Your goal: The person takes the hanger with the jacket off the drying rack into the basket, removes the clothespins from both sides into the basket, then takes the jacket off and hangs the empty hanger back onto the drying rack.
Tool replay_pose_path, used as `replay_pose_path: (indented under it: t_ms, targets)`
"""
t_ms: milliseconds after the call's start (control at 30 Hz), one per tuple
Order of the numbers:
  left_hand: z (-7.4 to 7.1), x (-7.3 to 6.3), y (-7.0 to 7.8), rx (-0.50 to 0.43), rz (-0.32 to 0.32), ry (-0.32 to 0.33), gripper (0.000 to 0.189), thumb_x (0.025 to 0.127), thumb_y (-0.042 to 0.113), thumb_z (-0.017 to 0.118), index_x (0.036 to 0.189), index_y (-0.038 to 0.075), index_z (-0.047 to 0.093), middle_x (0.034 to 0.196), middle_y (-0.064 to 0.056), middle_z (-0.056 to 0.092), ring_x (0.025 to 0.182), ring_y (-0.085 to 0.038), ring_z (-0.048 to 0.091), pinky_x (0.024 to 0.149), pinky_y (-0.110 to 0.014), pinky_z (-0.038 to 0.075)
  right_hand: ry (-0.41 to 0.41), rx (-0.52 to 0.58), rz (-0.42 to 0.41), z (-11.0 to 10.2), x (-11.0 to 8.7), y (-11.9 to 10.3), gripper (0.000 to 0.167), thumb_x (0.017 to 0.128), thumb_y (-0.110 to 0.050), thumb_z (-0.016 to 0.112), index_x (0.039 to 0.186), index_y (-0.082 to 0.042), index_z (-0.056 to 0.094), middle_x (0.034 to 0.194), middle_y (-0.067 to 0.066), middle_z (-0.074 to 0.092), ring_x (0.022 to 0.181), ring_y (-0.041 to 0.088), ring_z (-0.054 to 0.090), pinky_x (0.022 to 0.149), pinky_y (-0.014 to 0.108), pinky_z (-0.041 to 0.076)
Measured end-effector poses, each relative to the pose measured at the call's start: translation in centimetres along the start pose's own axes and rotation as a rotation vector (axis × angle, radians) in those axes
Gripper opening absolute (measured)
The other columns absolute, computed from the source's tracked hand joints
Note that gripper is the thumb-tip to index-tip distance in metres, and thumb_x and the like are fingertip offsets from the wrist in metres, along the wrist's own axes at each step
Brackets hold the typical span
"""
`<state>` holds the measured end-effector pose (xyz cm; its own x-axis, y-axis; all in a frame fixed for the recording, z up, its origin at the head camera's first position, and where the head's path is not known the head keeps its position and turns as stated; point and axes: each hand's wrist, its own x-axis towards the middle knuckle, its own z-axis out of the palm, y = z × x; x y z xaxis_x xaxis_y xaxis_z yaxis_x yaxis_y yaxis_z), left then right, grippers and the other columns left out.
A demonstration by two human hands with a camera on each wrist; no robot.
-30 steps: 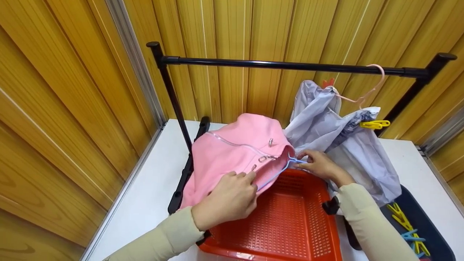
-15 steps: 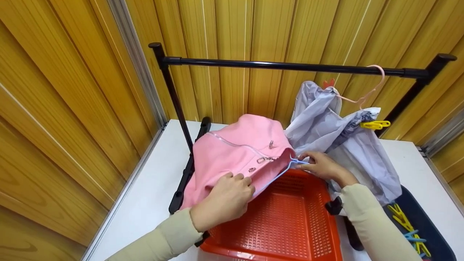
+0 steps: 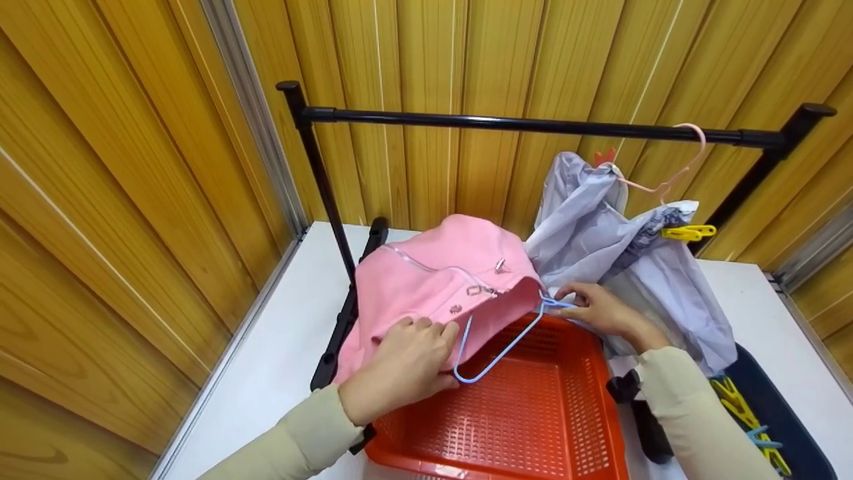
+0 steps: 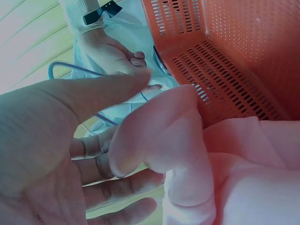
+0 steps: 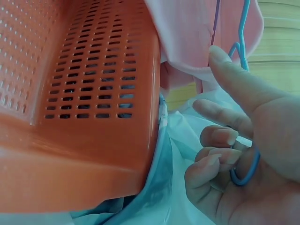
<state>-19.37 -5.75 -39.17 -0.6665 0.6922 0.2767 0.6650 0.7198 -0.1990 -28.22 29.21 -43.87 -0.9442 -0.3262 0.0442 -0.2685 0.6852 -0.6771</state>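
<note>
My left hand (image 3: 406,353) holds the edge of a pink zip-up jacket (image 3: 426,280) beside its open neck. In the left wrist view, a fold of pink fabric (image 4: 164,126) lies between thumb and fingers, which are fairly straight. My right hand (image 3: 603,310) grips a blue hanger (image 3: 508,348) by its hook. One rounded end of the hanger shows below the neck opening, close to my left hand; its other arm is hidden by the jacket. Curled fingers surround the hook in the right wrist view, with the thumb (image 5: 234,75) extended along the hanger's neck.
A red perforated basket (image 3: 590,400) stands under the hands. Behind is a black clothes rack (image 3: 466,121). A pale garment (image 3: 580,213) hangs there from a pink hanger (image 3: 696,153), with a yellow clothespin (image 3: 690,233) on it. A dark tray (image 3: 800,413) with clothespins sits at right.
The hanger's near end has come into view outside the neck opening. My left hand has shifted slightly left, and my right hand slightly right and down with the hook.
</note>
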Motion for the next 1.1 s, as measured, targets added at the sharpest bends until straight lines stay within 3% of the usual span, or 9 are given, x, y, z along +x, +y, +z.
replay_pose_path:
  t_ms: [133,300,567,733,900,1100]
  targets:
    - [-0.1,0.0,0.3,-0.065,0.0,-0.01,0.062,0.072,0.072,0.065,0.094,0.015,0.051,0.066,0.005,0.057,0.059,-0.017,0.057,0.053,-0.031,0.04,0.034,-0.061,0.029,0.4,-0.4,-0.6,0.023,0.084,-0.017,0.072,0.099,-0.001,0.065,0.062,-0.003,0.039,0.053,0.004,0.037,0.052,0.022,0.032]
    - [-0.4,0.1,0.4,-0.134,-0.018,-0.092,0.066,0.081,0.072,0.056,0.108,0.012,0.052,0.06,0.006,0.05,0.05,-0.016,0.05,0.046,-0.031,0.035,0.091,-0.125,0.096,0.8,-0.7,-1.8,0.029,0.08,-0.027,0.076,0.097,-0.005,0.068,0.062,-0.004,0.044,0.056,0.009,0.041,0.054,0.024,0.034]
    - [-0.7,0.2,0.7,-0.193,-0.096,-0.162,0.084,0.086,0.07,0.05,0.138,0.003,0.046,0.079,-0.003,0.067,0.057,-0.021,0.058,0.05,-0.033,0.04,0.151,-0.172,0.161,1.0,-1.5,-3.9,0.043,0.073,-0.032,0.081,0.101,-0.003,0.066,0.066,0.0,0.049,0.063,0.015,0.044,0.058,0.029,0.034]
    - [-0.5,0.4,0.7,-0.193,-0.126,-0.134,0.082,0.085,0.065,0.056,0.137,0.002,0.046,0.083,-0.004,0.068,0.065,-0.022,0.064,0.051,-0.034,0.042,0.16,-0.204,0.189,1.0,-2.0,-5.3,0.049,0.073,-0.036,0.081,0.106,-0.003,0.064,0.069,0.002,0.052,0.063,0.016,0.045,0.058,0.029,0.034]
    - [-0.4,0.5,0.7,-0.219,-0.154,-0.122,0.076,0.084,0.061,0.061,0.131,0.004,0.047,0.08,-0.003,0.065,0.067,-0.023,0.065,0.053,-0.036,0.044,0.156,-0.193,0.191,0.9,-2.6,-6.5,0.052,0.076,-0.037,0.079,0.114,-0.005,0.062,0.082,0.007,0.067,0.064,0.013,0.053,0.059,0.029,0.042]
    - [-0.1,0.5,0.7,-0.263,-0.176,-0.094,0.069,0.082,0.058,0.064,0.124,0.005,0.049,0.077,-0.004,0.064,0.068,-0.026,0.065,0.054,-0.037,0.044,0.18,-0.181,0.155,0.9,-3.6,-8.2,0.046,0.076,-0.035,0.08,0.11,-0.008,0.064,0.085,0.007,0.07,0.061,0.012,0.056,0.059,0.029,0.045]
